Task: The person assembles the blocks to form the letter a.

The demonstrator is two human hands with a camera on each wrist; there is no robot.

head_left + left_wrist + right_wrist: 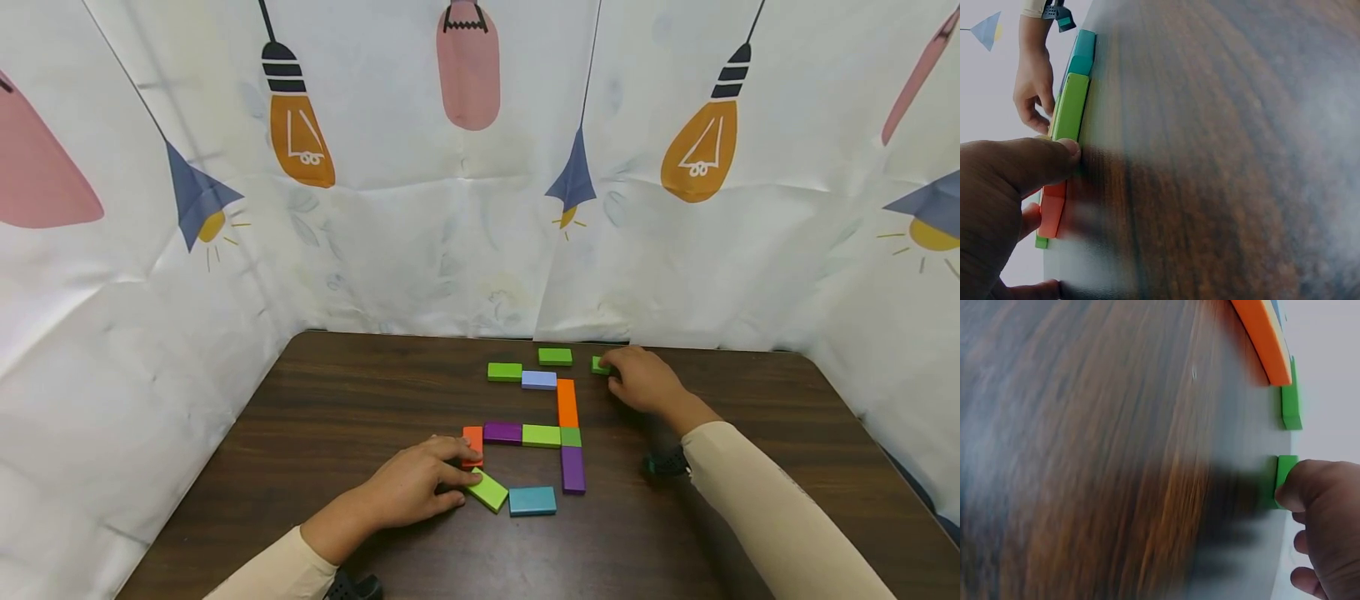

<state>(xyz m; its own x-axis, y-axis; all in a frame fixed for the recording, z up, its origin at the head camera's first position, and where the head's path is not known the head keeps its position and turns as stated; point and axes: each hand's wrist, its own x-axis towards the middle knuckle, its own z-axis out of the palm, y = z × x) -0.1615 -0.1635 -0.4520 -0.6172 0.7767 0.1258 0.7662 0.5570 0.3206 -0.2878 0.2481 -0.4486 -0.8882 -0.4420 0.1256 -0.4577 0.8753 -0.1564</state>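
Observation:
My left hand [412, 482] has its thumb and a finger at the near end of a lime-green block [490, 492], pinching it. Another finger touches a red-orange block [471, 435] just beyond. In the left wrist view, the thumb [1047, 164] lies against the lime block [1072, 106]. Toward the table's far edge, my right hand [642, 379] grips a small green block [597, 365]. The right wrist view shows the thumb on that green block [1286, 467]; the fingers behind are partly hidden.
Flat blocks lie in a bent line: teal [532, 501], purple [573, 471], small green [570, 437], lime [541, 436], another purple [502, 432], orange [567, 403], light blue [538, 380] and green [505, 372]. One green block [555, 357] lies behind. A printed curtain [420, 250] borders the dark table [337, 400].

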